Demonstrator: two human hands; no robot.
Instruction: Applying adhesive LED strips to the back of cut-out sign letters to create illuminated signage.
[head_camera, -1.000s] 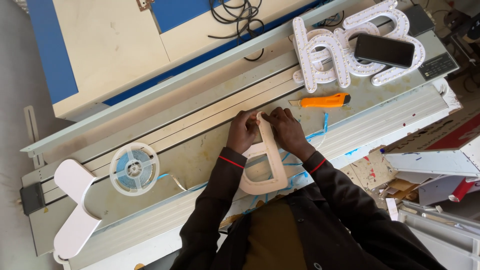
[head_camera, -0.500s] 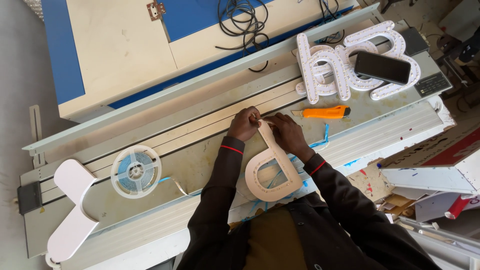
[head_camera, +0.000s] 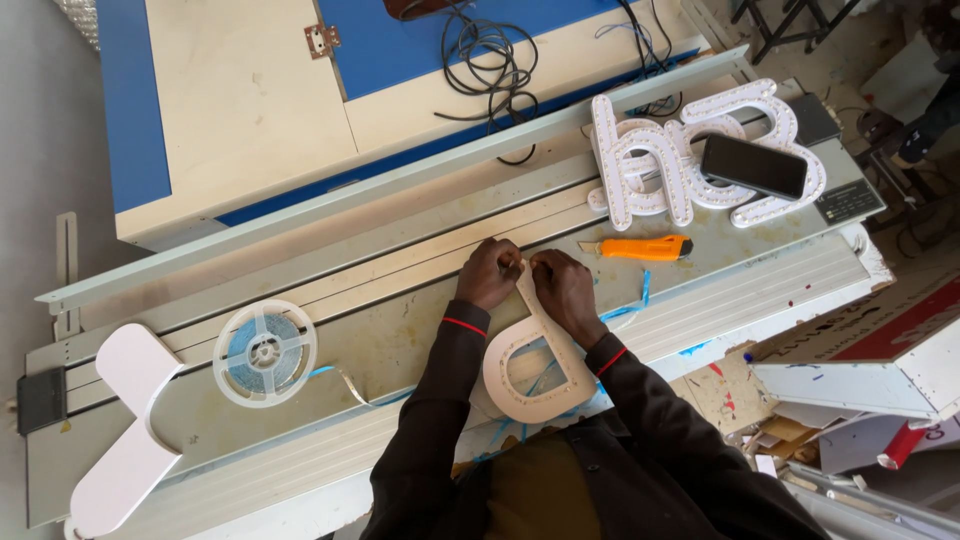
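Since 1 second ago both hands have slid up the letter-shaped channel piece (head_camera: 540, 360), which lies just right of the tape reel (head_camera: 265, 352), left hand (head_camera: 488, 274) and right hand (head_camera: 565, 290) now pinching closed on its top tip, so the work has reached that end.

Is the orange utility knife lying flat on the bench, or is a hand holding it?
Lying flat: the orange utility knife rests on the bench, untouched by either hand.

Reel (head_camera: 264, 352) left of cut-out letter (head_camera: 535, 360)
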